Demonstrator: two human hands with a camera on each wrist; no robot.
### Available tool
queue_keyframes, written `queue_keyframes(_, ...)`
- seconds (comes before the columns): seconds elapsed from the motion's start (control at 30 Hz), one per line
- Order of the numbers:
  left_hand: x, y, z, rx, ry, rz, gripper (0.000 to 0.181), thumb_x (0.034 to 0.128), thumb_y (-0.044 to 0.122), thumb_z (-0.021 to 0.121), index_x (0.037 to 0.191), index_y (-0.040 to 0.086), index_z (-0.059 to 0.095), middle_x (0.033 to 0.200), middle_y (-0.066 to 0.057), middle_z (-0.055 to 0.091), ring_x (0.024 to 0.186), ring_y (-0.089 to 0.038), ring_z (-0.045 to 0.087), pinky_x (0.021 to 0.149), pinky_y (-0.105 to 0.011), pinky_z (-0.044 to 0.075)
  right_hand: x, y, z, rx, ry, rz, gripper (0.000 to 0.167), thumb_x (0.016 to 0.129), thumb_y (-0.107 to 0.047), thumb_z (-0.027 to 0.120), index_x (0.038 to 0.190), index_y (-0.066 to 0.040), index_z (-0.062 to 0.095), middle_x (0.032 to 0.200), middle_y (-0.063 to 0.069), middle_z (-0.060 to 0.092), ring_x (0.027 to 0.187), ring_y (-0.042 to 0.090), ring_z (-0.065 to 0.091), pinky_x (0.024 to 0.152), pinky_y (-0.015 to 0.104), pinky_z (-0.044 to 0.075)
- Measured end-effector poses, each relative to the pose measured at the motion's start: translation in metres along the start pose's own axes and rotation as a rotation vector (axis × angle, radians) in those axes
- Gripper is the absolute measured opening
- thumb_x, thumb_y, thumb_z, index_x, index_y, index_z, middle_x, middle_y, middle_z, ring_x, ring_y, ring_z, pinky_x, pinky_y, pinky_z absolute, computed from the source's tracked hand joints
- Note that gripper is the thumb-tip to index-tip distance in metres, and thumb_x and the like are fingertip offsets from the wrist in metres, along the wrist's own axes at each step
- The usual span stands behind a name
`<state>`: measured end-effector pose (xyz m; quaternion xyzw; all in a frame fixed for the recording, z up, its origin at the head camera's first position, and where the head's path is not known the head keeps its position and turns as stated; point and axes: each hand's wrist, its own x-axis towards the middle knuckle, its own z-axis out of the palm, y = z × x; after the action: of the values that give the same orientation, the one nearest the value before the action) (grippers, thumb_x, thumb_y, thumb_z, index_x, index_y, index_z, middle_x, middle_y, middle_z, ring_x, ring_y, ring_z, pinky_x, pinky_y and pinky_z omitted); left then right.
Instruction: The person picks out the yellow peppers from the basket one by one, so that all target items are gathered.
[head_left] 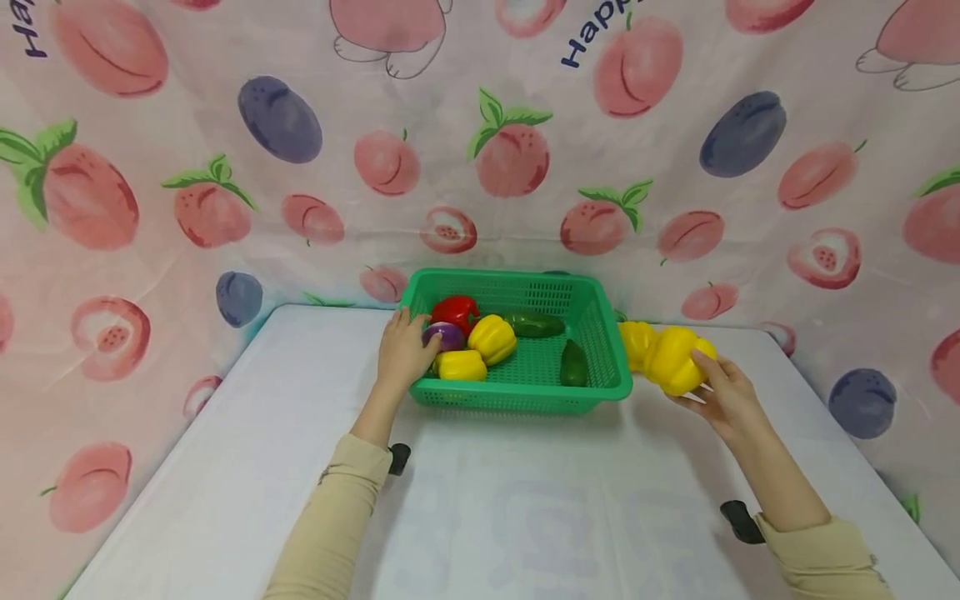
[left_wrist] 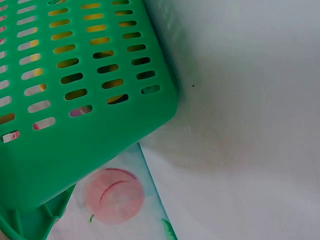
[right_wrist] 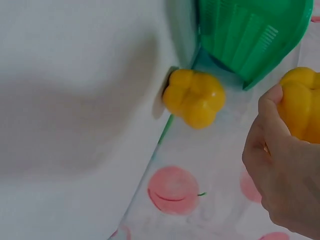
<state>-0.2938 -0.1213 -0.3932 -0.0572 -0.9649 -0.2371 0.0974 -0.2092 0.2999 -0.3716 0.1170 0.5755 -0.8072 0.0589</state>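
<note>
In the head view, my right hand [head_left: 731, 396] grips a yellow bell pepper [head_left: 675, 360], held up right of the green plastic basket [head_left: 517, 397]. Another yellow bell pepper [right_wrist: 194, 97] sits on the table beside the basket, partly hidden behind the held one in the head view. My left hand [head_left: 403, 350] holds the basket's left rim, thumb reaching inside near a purple eggplant [head_left: 447, 337]. Also in the basket are a red bell pepper [head_left: 456, 313], two yellow bell peppers [head_left: 492, 339] and two cucumbers [head_left: 534, 324]. Hardly any of my left hand shows in the left wrist view.
The basket stands toward the back of a white table [head_left: 525, 508]. Behind and around the table hangs a pale cloth [head_left: 525, 225] printed with peaches and plums. Dark straps show under both wrists.
</note>
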Motion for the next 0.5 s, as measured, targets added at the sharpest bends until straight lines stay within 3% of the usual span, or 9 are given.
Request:
queue_keyframes(0.17,-0.001,0.0,0.003,-0.004,0.002,0.008,0.046,0.0937,0.029,0.052,0.13,0.001,0.053,0.143,-0.034,0.034,0.138,-0.047,0.027,0.118,-0.049,0.018,0.005,0.001,-0.012,-0.045,0.014,0.036,0.029,0.093,-0.032,0.057,0.111,-0.023,0.036,0.105,-0.007,0.045,0.082,0.008,0.059,0.07,0.029,0.059)
queue_keyframes(0.33,0.0,-0.001,0.003,0.006,0.005,0.009,0.046,0.0939,0.029,0.052,0.131,0.001,0.053,0.143,-0.033,0.035,0.138,-0.046,0.027,0.118,-0.048,0.018,0.013,-0.001,-0.017,-0.105,0.065,0.05,0.027,0.092,-0.033,0.058,0.108,-0.029,0.037,0.11,-0.01,0.036,0.086,0.009,0.051,0.07,0.029,0.058)
queue_keyframes(0.5,0.001,0.0,0.002,0.016,0.002,0.009,0.046,0.0938,0.029,0.052,0.13,0.001,0.053,0.143,-0.033,0.036,0.138,-0.046,0.027,0.118,-0.049,0.018,0.02,-0.003,-0.022,-0.113,0.081,0.052,0.031,0.089,-0.033,0.062,0.108,-0.032,0.038,0.109,-0.009,0.033,0.077,0.008,0.058,0.07,0.032,0.06)
